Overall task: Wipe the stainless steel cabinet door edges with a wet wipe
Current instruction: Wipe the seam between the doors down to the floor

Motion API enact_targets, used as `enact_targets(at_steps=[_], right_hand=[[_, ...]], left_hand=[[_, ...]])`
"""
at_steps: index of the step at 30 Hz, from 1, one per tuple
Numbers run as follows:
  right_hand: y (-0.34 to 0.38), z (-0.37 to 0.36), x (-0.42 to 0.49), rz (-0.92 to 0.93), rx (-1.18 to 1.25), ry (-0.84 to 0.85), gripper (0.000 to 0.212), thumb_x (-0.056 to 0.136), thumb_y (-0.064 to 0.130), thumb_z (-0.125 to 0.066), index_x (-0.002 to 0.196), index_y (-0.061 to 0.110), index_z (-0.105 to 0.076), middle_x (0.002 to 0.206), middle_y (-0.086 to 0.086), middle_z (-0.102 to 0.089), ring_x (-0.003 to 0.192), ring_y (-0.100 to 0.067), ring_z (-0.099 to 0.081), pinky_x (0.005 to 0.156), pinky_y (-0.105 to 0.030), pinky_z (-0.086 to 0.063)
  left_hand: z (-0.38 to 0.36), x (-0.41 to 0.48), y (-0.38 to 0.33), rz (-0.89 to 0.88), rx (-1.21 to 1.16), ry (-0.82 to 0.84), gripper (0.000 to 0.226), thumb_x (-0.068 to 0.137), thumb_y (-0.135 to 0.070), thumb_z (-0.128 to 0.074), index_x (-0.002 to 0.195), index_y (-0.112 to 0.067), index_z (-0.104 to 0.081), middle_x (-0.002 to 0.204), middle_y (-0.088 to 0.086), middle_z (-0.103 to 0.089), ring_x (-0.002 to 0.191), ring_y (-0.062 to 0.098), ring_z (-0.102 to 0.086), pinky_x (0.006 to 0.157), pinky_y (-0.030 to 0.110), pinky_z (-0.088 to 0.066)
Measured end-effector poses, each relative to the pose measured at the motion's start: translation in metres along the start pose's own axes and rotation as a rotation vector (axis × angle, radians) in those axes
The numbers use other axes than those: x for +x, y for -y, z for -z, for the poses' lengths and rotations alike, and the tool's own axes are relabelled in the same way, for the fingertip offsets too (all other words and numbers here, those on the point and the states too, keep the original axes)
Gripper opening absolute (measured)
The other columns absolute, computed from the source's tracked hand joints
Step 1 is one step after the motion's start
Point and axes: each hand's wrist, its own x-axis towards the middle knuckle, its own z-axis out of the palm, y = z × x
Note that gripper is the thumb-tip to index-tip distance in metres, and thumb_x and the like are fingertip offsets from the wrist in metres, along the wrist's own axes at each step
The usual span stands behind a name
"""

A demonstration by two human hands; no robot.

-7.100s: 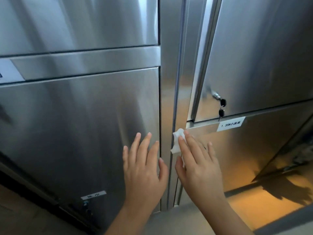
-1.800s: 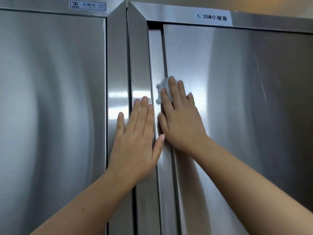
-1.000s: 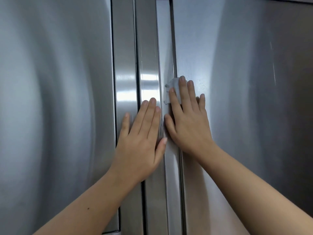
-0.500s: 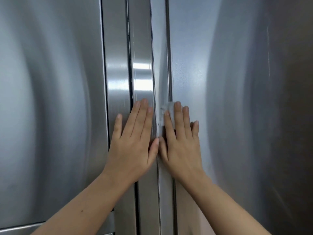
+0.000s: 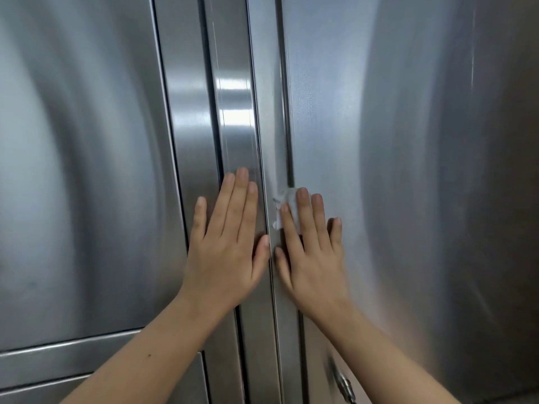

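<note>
We have slid the wet wipe (image 5: pixel 287 199) lower down the cabinet door edge (image 5: pixel 289 112) | right hand (image 5: pixel 312 258) flat, pressing it | left hand (image 5: pixel 230 243) flat, empty, left of edge | lower stretch remains, we judge

Storage area of an institutional or commercial kind: brushed stainless steel cabinets (image 5: pixel 335 83) fill the whole view. The left door (image 5: pixel 73 170) and right door (image 5: pixel 408 170) are divided by vertical frame posts (image 5: pixel 233 147), which carry a bright reflection. A horizontal rail (image 5: pixel 58 365) separates stacked compartments at lower left. A blurred metal lock (image 5: pixel 344 384) sits low on the right door
</note>
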Motion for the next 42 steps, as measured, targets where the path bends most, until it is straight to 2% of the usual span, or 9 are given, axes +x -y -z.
enact_targets(at_steps=[7, 15, 20, 24, 29, 31, 36, 39, 42], right_hand=[[0.000, 0.001, 0.025, -0.063, 0.081, -0.009, 0.059, 0.092, 0.029, -0.036, 0.146, 0.007, -0.026, 0.152, -0.014, -0.004, 0.142, -0.032, -0.007, 0.110, -0.052, -0.008], [0.016, -0.011, -0.076, -0.080, 0.051, 0.113, 0.059, 0.088, 0.029, -0.038, 0.142, 0.007, -0.033, 0.150, -0.016, -0.014, 0.140, -0.028, -0.013, 0.108, -0.051, -0.017], [0.015, -0.009, -0.062, -0.108, 0.121, 0.098, 0.058, 0.088, 0.027, -0.039, 0.142, 0.006, -0.033, 0.149, -0.015, -0.011, 0.140, -0.029, -0.009, 0.107, -0.056, -0.017], [0.015, -0.013, -0.042, -0.158, 0.188, 0.057, 0.058, 0.091, 0.027, -0.037, 0.145, 0.006, -0.027, 0.150, -0.014, -0.003, 0.141, -0.026, 0.000, 0.110, -0.052, -0.005], [0.022, -0.019, -0.097, -0.167, 0.180, 0.151, 0.060, 0.090, 0.027, -0.038, 0.145, 0.007, -0.026, 0.150, -0.017, -0.007, 0.143, -0.026, 0.006, 0.109, -0.054, -0.012], [0.026, -0.019, -0.125, -0.160, 0.171, 0.204, 0.059, 0.089, 0.027, -0.038, 0.144, 0.008, -0.027, 0.150, -0.018, -0.009, 0.143, -0.023, 0.012, 0.107, -0.056, -0.014], [0.026, -0.014, -0.121, -0.164, 0.239, 0.231, 0.059, 0.090, 0.027, -0.036, 0.144, 0.005, -0.025, 0.149, -0.016, -0.002, 0.141, -0.019, 0.019, 0.112, -0.051, -0.001], [0.022, -0.012, -0.099, -0.163, 0.254, 0.199, 0.059, 0.092, 0.027, -0.034, 0.145, 0.005, -0.023, 0.150, -0.013, 0.002, 0.141, -0.020, 0.012, 0.112, -0.045, 0.011], [0.022, -0.013, -0.104, -0.173, 0.263, 0.201, 0.059, 0.092, 0.026, -0.035, 0.146, 0.007, -0.023, 0.151, -0.011, 0.004, 0.141, -0.021, 0.010, 0.111, -0.041, 0.016]], left_hand=[[-0.007, -0.018, -0.007, 0.013, 0.008, -0.002, 0.063, 0.091, -0.032, -0.033, 0.144, 0.000, -0.018, 0.151, 0.016, -0.016, 0.141, 0.024, -0.015, 0.112, 0.048, -0.011], [-0.013, -0.052, -0.016, 0.008, -0.002, 0.036, 0.065, 0.090, -0.031, -0.035, 0.144, 0.000, -0.018, 0.152, 0.012, -0.014, 0.142, 0.021, -0.009, 0.113, 0.047, -0.008], [-0.014, -0.077, -0.024, 0.003, -0.009, 0.072, 0.064, 0.090, -0.031, -0.035, 0.145, -0.001, -0.018, 0.152, 0.011, -0.014, 0.144, 0.021, -0.005, 0.112, 0.049, -0.009], [-0.018, -0.094, -0.029, -0.011, 0.027, 0.075, 0.063, 0.091, -0.030, -0.034, 0.144, -0.001, -0.018, 0.151, 0.012, -0.015, 0.144, 0.021, -0.004, 0.112, 0.048, -0.009], [-0.020, -0.117, -0.031, -0.041, 0.041, 0.133, 0.064, 0.094, -0.030, -0.026, 0.148, -0.002, -0.006, 0.156, 0.009, 0.008, 0.144, 0.021, 0.001, 0.113, 0.046, -0.003], [-0.020, -0.128, -0.033, -0.050, 0.040, 0.152, 0.064, 0.093, -0.029, -0.027, 0.148, -0.003, -0.005, 0.156, 0.009, 0.010, 0.144, 0.021, 0.001, 0.113, 0.046, -0.002], [-0.018, -0.148, -0.046, -0.010, -0.018, 0.194, 0.067, 0.091, -0.029, -0.030, 0.148, -0.003, -0.005, 0.156, 0.007, 0.012, 0.144, 0.020, 0.002, 0.114, 0.046, -0.002], [-0.019, -0.159, -0.050, -0.014, -0.013, 0.208, 0.067, 0.091, -0.029, -0.032, 0.147, -0.001, -0.009, 0.156, 0.008, 0.012, 0.144, 0.020, 0.002, 0.113, 0.047, -0.004], [-0.020, -0.164, -0.053, 0.005, -0.020, 0.200, 0.066, 0.091, -0.028, -0.032, 0.146, -0.001, -0.010, 0.156, 0.008, 0.012, 0.144, 0.020, 0.001, 0.113, 0.047, -0.005]])
